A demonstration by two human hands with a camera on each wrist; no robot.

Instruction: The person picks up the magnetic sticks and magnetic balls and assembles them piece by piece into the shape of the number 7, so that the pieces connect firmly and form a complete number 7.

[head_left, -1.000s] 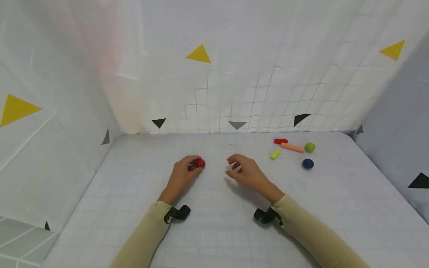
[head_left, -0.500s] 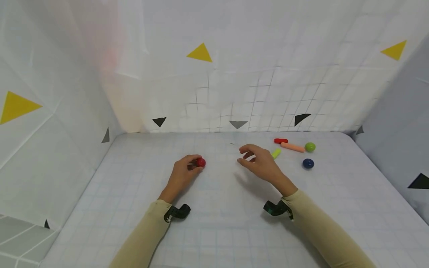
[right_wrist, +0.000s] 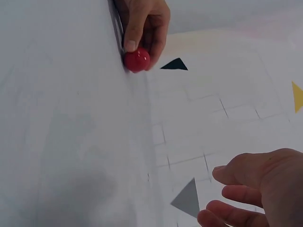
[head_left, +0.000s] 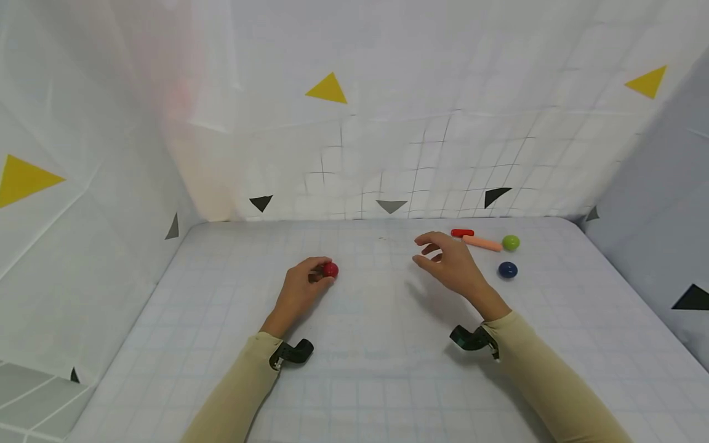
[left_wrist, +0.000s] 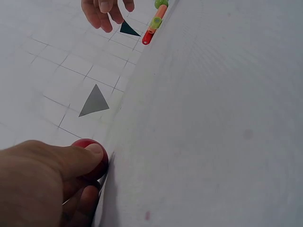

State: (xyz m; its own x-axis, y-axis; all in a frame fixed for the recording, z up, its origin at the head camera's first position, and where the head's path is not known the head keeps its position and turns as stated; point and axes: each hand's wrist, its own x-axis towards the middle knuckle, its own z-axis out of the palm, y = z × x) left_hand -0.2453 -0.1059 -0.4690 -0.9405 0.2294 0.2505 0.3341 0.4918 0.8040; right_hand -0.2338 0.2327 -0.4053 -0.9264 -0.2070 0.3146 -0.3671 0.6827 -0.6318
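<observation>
A small shiny red ball [head_left: 331, 270] sits on the white table, pinched between the thumb and fingers of my left hand [head_left: 299, 292]. In the right wrist view that same ball [right_wrist: 137, 60] shows beneath the left thumb. My right hand [head_left: 453, 266] hovers above the table with loosely bent fingers and holds nothing. Beyond it lie a short red stick [head_left: 462, 232] and a longer orange stick [head_left: 482, 243]. A yellow-green piece [left_wrist: 155, 22] appears in the left wrist view; in the head view the right hand hides it.
To the right of the right hand are a green ball [head_left: 511, 243] and a dark blue ball [head_left: 508, 270]. White sheeting [head_left: 277, 141] with yellow and dark triangles rises behind the table and at both sides. Each wrist wears a black camera mount.
My right hand has moved to the right and away from me, over the yellow-green piece, which it now covers in the head view. The left hand and red ball stay in place.
</observation>
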